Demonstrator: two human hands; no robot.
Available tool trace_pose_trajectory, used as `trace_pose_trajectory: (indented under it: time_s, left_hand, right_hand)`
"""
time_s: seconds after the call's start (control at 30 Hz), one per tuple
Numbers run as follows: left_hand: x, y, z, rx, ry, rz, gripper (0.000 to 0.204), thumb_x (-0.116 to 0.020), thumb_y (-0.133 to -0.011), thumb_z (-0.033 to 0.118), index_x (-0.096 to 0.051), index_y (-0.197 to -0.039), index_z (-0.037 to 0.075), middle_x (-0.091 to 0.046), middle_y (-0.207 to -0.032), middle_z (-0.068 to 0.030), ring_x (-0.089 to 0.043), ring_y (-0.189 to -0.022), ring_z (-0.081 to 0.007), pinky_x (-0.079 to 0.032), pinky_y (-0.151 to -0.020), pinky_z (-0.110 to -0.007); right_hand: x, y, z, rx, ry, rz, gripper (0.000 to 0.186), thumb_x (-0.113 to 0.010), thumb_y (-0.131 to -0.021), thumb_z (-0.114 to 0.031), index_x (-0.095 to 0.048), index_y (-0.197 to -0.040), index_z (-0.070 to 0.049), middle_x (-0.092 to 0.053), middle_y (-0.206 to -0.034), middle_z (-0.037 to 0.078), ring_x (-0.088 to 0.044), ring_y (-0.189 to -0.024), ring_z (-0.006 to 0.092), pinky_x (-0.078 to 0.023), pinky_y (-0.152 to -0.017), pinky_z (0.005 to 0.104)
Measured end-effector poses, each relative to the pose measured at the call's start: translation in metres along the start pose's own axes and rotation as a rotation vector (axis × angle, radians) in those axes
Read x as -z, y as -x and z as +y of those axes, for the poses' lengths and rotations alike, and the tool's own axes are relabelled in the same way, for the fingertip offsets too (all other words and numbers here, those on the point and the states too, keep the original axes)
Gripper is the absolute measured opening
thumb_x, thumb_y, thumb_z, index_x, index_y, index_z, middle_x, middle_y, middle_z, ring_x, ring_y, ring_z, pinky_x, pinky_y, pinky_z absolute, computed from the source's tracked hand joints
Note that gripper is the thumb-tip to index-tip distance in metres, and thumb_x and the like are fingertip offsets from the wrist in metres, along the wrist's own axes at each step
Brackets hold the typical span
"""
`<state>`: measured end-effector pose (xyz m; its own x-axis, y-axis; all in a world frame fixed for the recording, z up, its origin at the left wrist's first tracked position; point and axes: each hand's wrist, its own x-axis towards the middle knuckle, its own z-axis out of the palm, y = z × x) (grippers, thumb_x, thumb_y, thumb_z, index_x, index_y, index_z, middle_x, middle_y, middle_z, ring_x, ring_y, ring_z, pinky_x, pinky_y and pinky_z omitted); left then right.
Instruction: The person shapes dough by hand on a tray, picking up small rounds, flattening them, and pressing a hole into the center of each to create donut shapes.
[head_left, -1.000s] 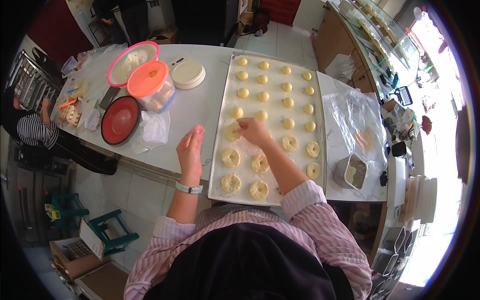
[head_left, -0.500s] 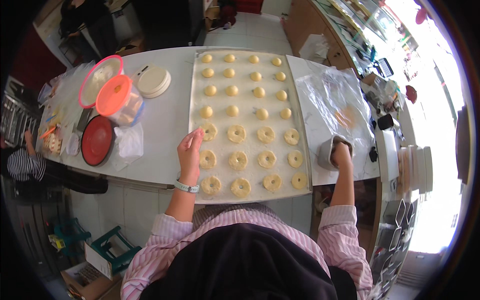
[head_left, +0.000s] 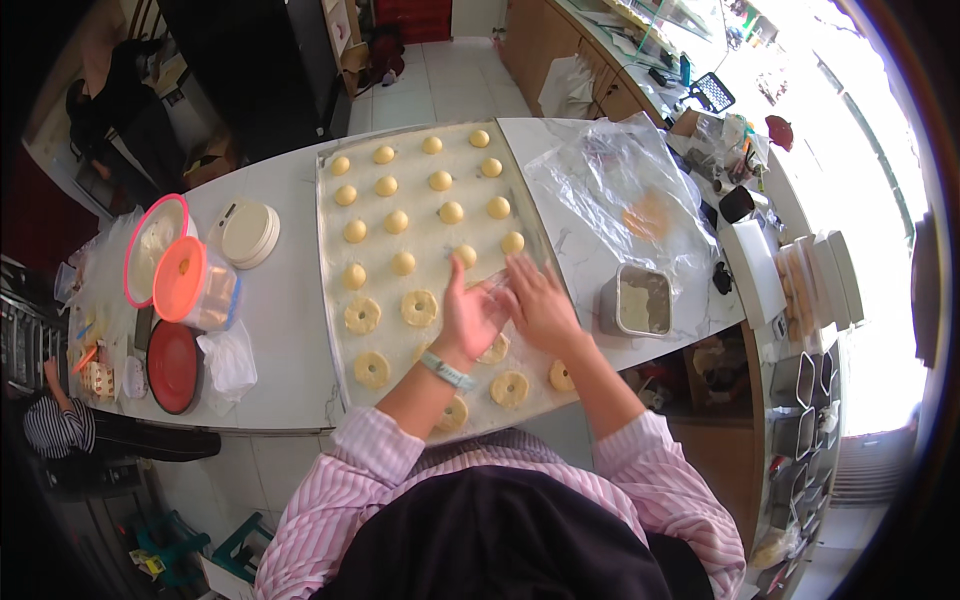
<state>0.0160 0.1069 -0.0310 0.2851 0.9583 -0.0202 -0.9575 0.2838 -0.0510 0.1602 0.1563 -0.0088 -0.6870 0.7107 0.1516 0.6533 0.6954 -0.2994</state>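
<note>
Over the floured baking tray (head_left: 393, 347), my left hand (head_left: 472, 318) and my right hand (head_left: 543, 305) meet with palms facing and fingers stretched out. Neither holds anything that shows. Round dough balls (head_left: 397, 222) stand in rows on the far part of the tray. Nearer to me lie flattened dough rings (head_left: 359, 372) with a hole in the middle; my hands and forearms cover some of them. A square metal tin (head_left: 609, 303) with pale powder, seemingly flour, inside stands on the table right of the tray.
Crumpled clear plastic sheeting (head_left: 590, 165) lies right of the tray. To the left are a round cream-coloured device (head_left: 243, 232), an orange-lidded tub (head_left: 178, 280), a pink-rimmed bowl (head_left: 132, 262), a red round pan (head_left: 172, 368) and a white plastic bag (head_left: 229, 362). Other people stand at far left.
My right hand has come out of the tin and moved left over the tray. My left hand has moved right to meet it. The whole view has shifted and turned.
</note>
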Motion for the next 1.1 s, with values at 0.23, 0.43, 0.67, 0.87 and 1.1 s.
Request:
trace_pose_trajectory:
  time_s: [0.23, 0.43, 0.67, 0.87, 1.1]
  left_hand:
    - [-0.006, 0.046, 0.02, -0.272, -0.141, 0.268, 0.081, -0.04, -0.09, 0.056, -0.027, -0.133, -0.011, -0.04, -0.135, -0.0218, -0.037, -0.128, -0.0294, -0.03, -0.108, -0.04]
    - [0.001, 0.079, 0.034, -0.375, -0.113, 0.371, 0.062, -0.04, -0.094, 0.042, -0.034, -0.129, -0.009, -0.044, -0.132, -0.021, -0.042, -0.125, -0.0293, -0.034, -0.106, -0.04]
    - [-0.003, 0.092, 0.042, -0.446, -0.136, 0.412, 0.049, -0.042, -0.095, 0.031, -0.04, -0.124, -0.008, -0.046, -0.129, -0.0202, -0.042, -0.124, -0.0297, -0.034, -0.106, -0.042]
    - [0.002, 0.1, 0.045, -0.462, -0.146, 0.441, 0.046, -0.041, -0.095, 0.029, -0.042, -0.124, -0.007, -0.048, -0.128, -0.0187, -0.044, -0.123, -0.0293, -0.035, -0.106, -0.041]
    - [0.007, 0.099, 0.041, -0.418, -0.16, 0.455, 0.041, -0.041, -0.095, 0.026, -0.048, -0.12, -0.006, -0.053, -0.123, -0.0182, -0.048, -0.12, -0.0285, -0.037, -0.104, -0.04]
  right_hand:
    - [-0.037, -0.055, 0.04, -0.006, 0.127, -0.149, 0.066, -0.027, -0.095, -0.048, -0.021, -0.141, -0.001, -0.022, -0.148, 0.013, -0.017, -0.138, 0.0246, -0.012, -0.112, 0.044]
    - [-0.042, -0.056, 0.037, 0.023, 0.195, -0.157, 0.068, -0.026, -0.094, -0.05, -0.019, -0.141, -0.001, -0.019, -0.149, 0.011, -0.014, -0.139, 0.0236, -0.011, -0.112, 0.0445]
    - [-0.046, -0.06, 0.061, -0.072, -0.095, 0.03, 0.051, -0.045, -0.087, -0.024, -0.036, -0.133, -0.005, -0.033, -0.141, 0.012, -0.026, -0.133, 0.0272, -0.018, -0.109, 0.0458]
    - [-0.031, -0.062, 0.064, -0.149, -0.075, 0.134, 0.026, -0.055, -0.076, -0.006, -0.064, -0.097, -0.017, -0.051, -0.114, 0.003, -0.045, -0.111, 0.0247, -0.033, -0.093, 0.0424]
    - [-0.026, -0.062, 0.056, -0.106, 0.088, 0.019, 0.02, -0.058, -0.077, -0.01, -0.064, -0.094, -0.018, -0.047, -0.114, 0.002, -0.039, -0.115, 0.0214, -0.03, -0.091, 0.0425]
